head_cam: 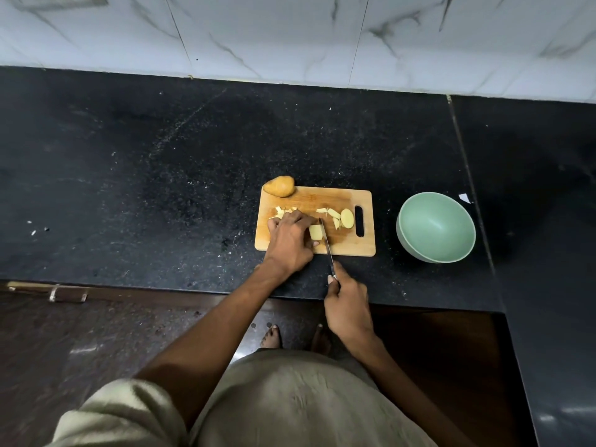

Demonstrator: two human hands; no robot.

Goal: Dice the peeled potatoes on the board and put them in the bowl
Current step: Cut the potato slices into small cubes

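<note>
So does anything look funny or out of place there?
One thing: the whole brown potato at the wooden cutting board's far left corner hangs partly over the edge and looks unpeeled. The pale green bowl holds nothing.

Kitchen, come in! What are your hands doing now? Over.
Left hand holds potato piece on board. Right hand grips knife, cutting. Bowl empty. Nothing in the way.

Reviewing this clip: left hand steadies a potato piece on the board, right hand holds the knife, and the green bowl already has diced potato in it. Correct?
Not quite. The head view shows the green bowl holding no potato. The rest stands: left hand steadies the potato piece on the board, right hand holds the knife.
</note>
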